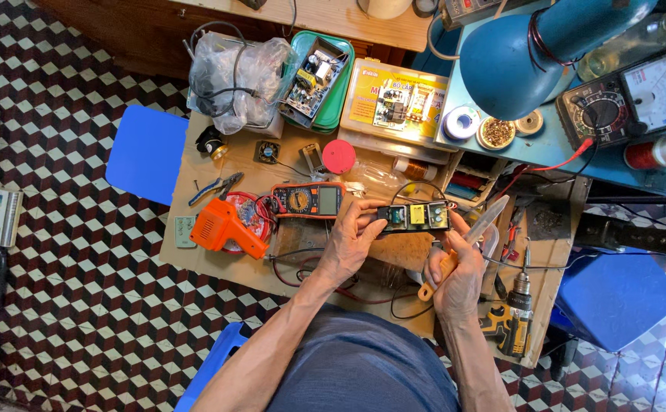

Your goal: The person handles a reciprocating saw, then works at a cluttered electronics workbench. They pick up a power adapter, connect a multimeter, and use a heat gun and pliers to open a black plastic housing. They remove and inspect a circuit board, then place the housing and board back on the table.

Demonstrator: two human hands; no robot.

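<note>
Left hand (352, 240) holds a small black circuit board (413, 217) above the table (196, 255), fingers pinching its left end. Right hand (459, 275) touches the board's right end, fingers curled round a wooden-handled tool (434, 278) (its tip cannot be made out). Orange meter (306, 200) lies just left of the board; orange soldering gun (222, 226) farther left.

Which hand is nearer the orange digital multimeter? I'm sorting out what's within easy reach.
Left. The left hand grips the small circuit board right beside the orange digital multimeter, its fingers nearly touching it. The right hand holds an orange-handled tool farther off, beyond the board.
</note>
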